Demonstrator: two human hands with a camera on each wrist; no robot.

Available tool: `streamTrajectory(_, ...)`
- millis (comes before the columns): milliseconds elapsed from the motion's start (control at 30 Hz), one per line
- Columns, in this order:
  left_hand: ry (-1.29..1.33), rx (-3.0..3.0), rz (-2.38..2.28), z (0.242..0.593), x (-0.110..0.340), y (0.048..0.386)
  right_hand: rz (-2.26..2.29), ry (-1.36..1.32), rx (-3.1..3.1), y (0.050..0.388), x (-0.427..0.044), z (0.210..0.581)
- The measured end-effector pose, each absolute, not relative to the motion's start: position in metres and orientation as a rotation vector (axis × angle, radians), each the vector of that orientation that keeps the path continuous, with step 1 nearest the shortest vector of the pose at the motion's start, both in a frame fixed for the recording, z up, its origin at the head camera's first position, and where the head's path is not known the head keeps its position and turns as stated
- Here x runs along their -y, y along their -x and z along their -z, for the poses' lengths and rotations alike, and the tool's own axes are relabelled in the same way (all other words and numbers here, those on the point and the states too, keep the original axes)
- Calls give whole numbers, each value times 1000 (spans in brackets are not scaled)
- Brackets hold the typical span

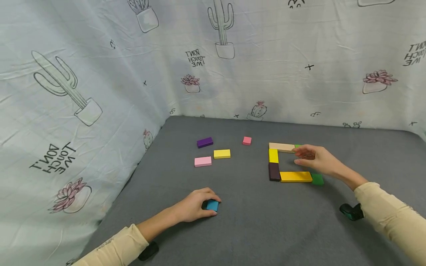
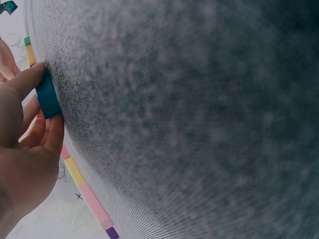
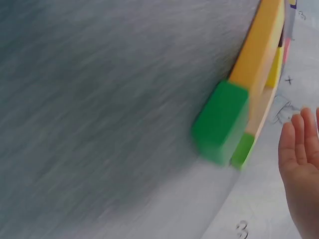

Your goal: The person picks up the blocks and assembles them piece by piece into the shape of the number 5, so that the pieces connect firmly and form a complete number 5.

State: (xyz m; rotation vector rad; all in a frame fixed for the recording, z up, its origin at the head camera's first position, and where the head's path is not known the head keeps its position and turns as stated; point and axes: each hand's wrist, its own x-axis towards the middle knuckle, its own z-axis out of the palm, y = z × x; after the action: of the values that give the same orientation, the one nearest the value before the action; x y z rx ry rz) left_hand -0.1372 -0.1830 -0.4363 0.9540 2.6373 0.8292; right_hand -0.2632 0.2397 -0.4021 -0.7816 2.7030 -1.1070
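Note:
Thumb and fingers of my left hand (image 1: 194, 205) pinch a blue block (image 1: 212, 205) on the grey cloth; it looks teal in the left wrist view. Over the right side of a block outline hovers my right hand (image 1: 317, 160), fingers loosely bent and holding nothing. Partly behind its fingertips is a light green block (image 1: 297, 146), at the end of a beige block (image 1: 281, 147). The outline continues with a yellow block (image 1: 273, 156), a dark brown block (image 1: 274, 171), a long orange-yellow block (image 1: 296, 177) and a green block (image 1: 317, 179).
Left of the outline lie a purple block (image 1: 205, 142), a pale yellow block (image 1: 222, 154), a light pink block (image 1: 203, 162) and a small coral-pink block (image 1: 247, 140). A cactus-print curtain (image 1: 283, 85) stands behind the grey surface (image 1: 246, 229).

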Motion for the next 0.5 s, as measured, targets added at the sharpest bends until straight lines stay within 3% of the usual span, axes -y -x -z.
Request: streamTrajectory(500,-949,-2635,-839,436,182,137,1216,790,-2544,291,-185,393)
